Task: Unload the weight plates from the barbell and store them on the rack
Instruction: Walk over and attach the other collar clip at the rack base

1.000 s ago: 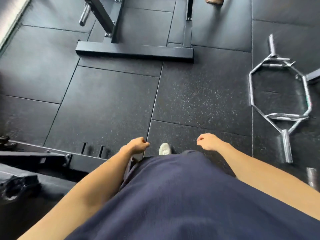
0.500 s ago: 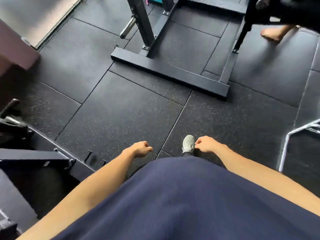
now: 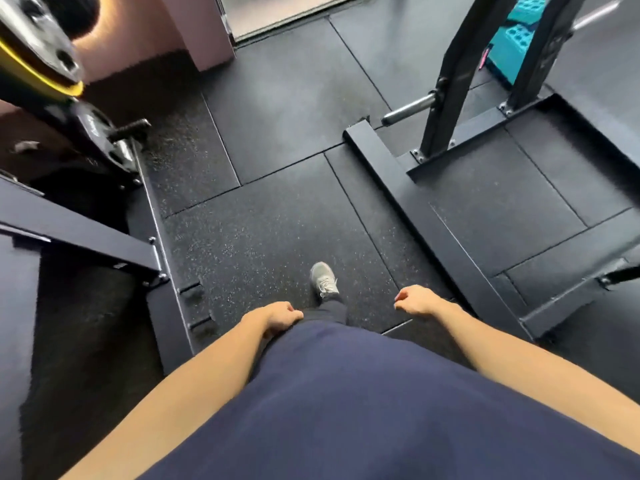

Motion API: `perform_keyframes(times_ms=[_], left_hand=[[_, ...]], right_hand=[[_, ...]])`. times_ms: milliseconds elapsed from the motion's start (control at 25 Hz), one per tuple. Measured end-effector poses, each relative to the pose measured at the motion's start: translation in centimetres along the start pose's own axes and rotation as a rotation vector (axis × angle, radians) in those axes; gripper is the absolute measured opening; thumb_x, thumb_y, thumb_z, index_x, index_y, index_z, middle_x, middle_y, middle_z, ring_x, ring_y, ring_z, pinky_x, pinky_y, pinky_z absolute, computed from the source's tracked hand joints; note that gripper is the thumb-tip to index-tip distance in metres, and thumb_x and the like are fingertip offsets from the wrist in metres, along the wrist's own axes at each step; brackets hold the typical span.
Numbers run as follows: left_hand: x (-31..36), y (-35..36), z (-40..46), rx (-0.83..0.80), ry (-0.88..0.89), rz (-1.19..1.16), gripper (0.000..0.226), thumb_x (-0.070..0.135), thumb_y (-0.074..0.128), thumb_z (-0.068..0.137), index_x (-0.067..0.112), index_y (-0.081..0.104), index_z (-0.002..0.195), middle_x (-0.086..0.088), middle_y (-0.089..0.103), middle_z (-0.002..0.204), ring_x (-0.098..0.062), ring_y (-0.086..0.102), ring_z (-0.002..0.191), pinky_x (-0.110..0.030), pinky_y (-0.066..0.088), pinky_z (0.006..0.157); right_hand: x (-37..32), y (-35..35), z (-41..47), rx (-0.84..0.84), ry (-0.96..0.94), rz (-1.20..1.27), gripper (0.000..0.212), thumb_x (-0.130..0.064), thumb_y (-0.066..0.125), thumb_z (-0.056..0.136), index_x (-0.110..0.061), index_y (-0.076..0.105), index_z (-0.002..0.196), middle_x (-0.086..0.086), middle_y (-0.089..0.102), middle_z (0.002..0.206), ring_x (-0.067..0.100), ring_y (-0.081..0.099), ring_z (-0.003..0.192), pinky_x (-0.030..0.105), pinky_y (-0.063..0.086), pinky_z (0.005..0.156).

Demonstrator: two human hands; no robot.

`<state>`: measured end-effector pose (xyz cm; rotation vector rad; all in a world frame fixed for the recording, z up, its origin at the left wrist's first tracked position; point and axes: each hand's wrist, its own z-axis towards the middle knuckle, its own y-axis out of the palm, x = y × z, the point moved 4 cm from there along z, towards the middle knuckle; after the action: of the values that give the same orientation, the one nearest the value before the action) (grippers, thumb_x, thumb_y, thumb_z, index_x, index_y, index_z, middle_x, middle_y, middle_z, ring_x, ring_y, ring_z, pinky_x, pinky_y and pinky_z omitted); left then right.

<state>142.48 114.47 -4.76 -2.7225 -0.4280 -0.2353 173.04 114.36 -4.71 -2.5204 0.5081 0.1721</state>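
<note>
Weight plates: a stack of plates (image 3: 38,53), one with a yellow rim, sits high at the far left edge of the view, blurred; a smaller dark plate (image 3: 100,133) hangs lower beside a threaded sleeve end (image 3: 130,129).
Barbell: not clearly seen as such; whether the plates at the left are on the bar or already on storage pegs cannot be told.
Rack: a black frame (image 3: 453,84) stands at the upper right on a floor base, with a bare chrome peg (image 3: 408,112) jutting out low (seemingly free for a plate).
Left hand: the left hand (image 3: 277,318) hangs by the hip, fingers loosely curled, holding nothing.
Right hand: the right hand (image 3: 415,301) likewise hangs relaxed and empty, well apart from the rack.
Step in hand: likely walking between stations with no load, a grey shoe (image 3: 323,278) forward on the rubber floor (image 3: 277,220).
Doing it well: she or he should step clear of the black base beam (image 3: 415,216) underfoot, face the next plate squarely, and take it with both hands at its rim before sliding it straight off.
Risk: tripping on the low steel frames on either side.
</note>
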Motion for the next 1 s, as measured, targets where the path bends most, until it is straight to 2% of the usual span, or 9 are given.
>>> perform_keyframes(times_ms=[120,160,280,400,600,640,800,920,1000], left_hand=[[1.6,-7.9,3.4,0.08,-0.008,-0.03,0.031,0.042,0.045,0.094,0.018,0.06,0.106,-0.008,0.063,0.119,-0.025,0.058,0.102,-0.033,0.046,0.087],[2.3,-11.0,4.0,0.095,-0.013,-0.035,0.034,0.044,0.046,0.094,0.018,0.059,0.111,-0.007,0.062,0.123,-0.025,0.058,0.107,-0.033,0.045,0.088],[4.2,-20.4,6.0,0.159,0.005,-0.074,0.036,0.043,0.046,0.096,0.016,0.057,0.116,-0.005,0.06,0.122,-0.025,0.056,0.109,-0.033,0.042,0.088],[5.6,-27.0,8.4,0.167,-0.007,-0.11,0.034,0.044,0.045,0.096,0.018,0.055,0.115,-0.005,0.06,0.122,-0.022,0.056,0.102,-0.034,0.043,0.088],[8.0,-35.8,13.6,0.101,-0.074,-0.162,0.037,0.044,0.044,0.098,0.017,0.053,0.121,-0.006,0.057,0.114,-0.02,0.052,0.087,-0.029,0.038,0.068],[8.7,-37.9,14.5,0.106,-0.083,-0.176,0.037,0.044,0.044,0.098,0.017,0.053,0.121,-0.006,0.058,0.115,-0.02,0.053,0.089,-0.029,0.039,0.068],[11.0,-46.3,17.5,0.183,-0.149,-0.284,0.033,0.045,0.045,0.096,0.019,0.055,0.115,-0.007,0.059,0.126,-0.026,0.056,0.113,-0.035,0.042,0.085],[12.6,-52.0,19.1,0.299,-0.169,-0.437,0.029,0.044,0.049,0.093,0.023,0.059,0.11,0.001,0.06,0.126,-0.02,0.054,0.111,-0.033,0.041,0.095],[13.1,-54.7,20.0,0.318,-0.182,-0.481,0.027,0.044,0.05,0.091,0.026,0.06,0.108,0.004,0.061,0.123,-0.017,0.054,0.106,-0.032,0.041,0.094]], right_hand=[[-3.1,-8.0,5.2,0.019,-0.02,-0.021,0.029,-0.02,0.054,0.091,-0.012,0.068,0.115,0.007,0.065,0.125,0.023,0.059,0.116,0.025,0.044,0.092],[-4.5,-10.8,7.0,0.027,-0.02,-0.034,0.028,-0.019,0.054,0.091,-0.01,0.068,0.113,0.008,0.066,0.124,0.024,0.059,0.115,0.026,0.044,0.091],[-9.2,-19.1,11.6,0.084,-0.065,-0.035,0.029,-0.019,0.053,0.09,-0.007,0.069,0.11,0.012,0.067,0.12,0.028,0.06,0.112,0.03,0.046,0.093],[-13.6,-24.8,15.6,0.06,-0.105,-0.057,0.028,-0.022,0.054,0.091,-0.01,0.07,0.111,0.01,0.067,0.122,0.028,0.059,0.115,0.031,0.045,0.096],[-19.2,-34.5,23.3,0.003,-0.179,-0.148,0.032,-0.023,0.051,0.092,-0.007,0.068,0.115,0.014,0.064,0.125,0.031,0.058,0.115,0.034,0.046,0.097],[-20.2,-36.8,25.0,-0.003,-0.2,-0.18,0.033,-0.023,0.05,0.093,-0.007,0.068,0.115,0.014,0.064,0.125,0.031,0.058,0.116,0.033,0.046,0.096],[-24.0,-45.9,30.7,-0.017,-0.221,-0.287,0.032,-0.018,0.049,0.091,-0.005,0.068,0.113,0.013,0.065,0.123,0.03,0.059,0.113,0.031,0.047,0.092],[-27.8,-52.3,34.4,-0.03,-0.272,-0.359,0.032,-0.017,0.048,0.091,-0.002,0.068,0.112,0.015,0.065,0.121,0.031,0.059,0.112,0.031,0.047,0.089],[-30.8,-55.1,36.4,-0.059,-0.292,-0.434,0.029,-0.015,0.047,0.092,0.0,0.069,0.1,0.019,0.065,0.112,0.032,0.06,0.106,0.03,0.046,0.082]])
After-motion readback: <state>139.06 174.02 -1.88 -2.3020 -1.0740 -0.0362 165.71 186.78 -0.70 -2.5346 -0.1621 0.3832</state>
